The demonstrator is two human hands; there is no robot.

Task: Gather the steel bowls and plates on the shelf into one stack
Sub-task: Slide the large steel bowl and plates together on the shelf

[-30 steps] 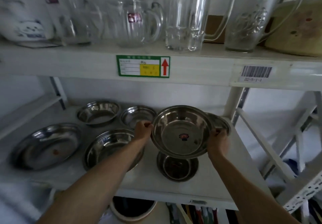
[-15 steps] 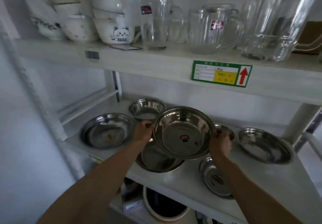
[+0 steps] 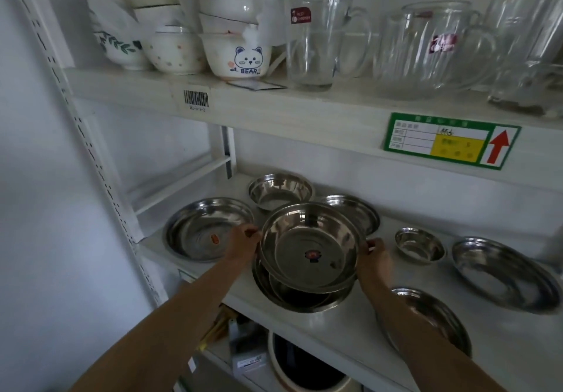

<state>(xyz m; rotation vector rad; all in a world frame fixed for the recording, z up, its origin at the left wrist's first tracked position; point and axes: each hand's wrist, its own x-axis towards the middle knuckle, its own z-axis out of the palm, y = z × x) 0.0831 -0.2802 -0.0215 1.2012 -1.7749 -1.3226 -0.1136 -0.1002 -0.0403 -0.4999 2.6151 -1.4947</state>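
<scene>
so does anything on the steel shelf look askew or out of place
Nothing damaged or spilled. The held plate sits tilted over the plate below it, not nested, gripped by the left hand and right hand. Other steelware lies scattered.

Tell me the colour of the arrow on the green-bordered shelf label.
Red: the arrow points up on the shelf label, clear in the head view.

A single wide-angle view comes from the person's head, facing forward and down at the white shelf [image 3: 350, 333] from close range. The shelf's left upright [image 3: 100, 160] leans and bends near the frame edge. Both forearms enter from below; the level above the shelf fills the top.
</scene>
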